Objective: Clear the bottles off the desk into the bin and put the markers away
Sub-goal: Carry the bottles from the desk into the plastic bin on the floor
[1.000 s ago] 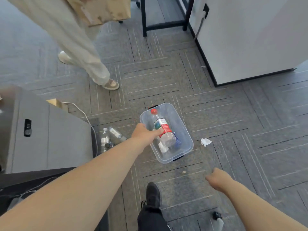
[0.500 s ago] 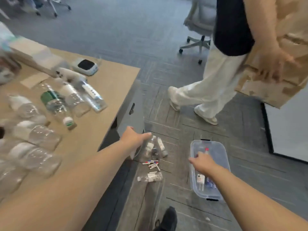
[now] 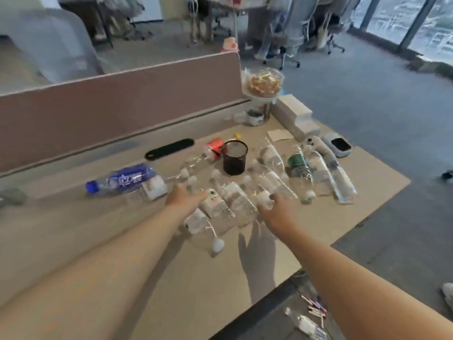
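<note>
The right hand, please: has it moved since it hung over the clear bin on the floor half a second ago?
Yes. The right hand is now up over the desk, reaching at the clear bottles; the bin is out of view.

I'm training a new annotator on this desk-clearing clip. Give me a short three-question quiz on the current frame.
1. True or false: the blue-labelled bottle stands upright on the desk.
2. Where do the markers lie? A) in the black mesh cup B) on the floor beside the desk C) in the left hand
3. Fill in: the right hand reaches into a cluster of clear ______ lying on their sides.

Key: 1. false, it lies on its side. 2. B. 3. bottles.
</note>
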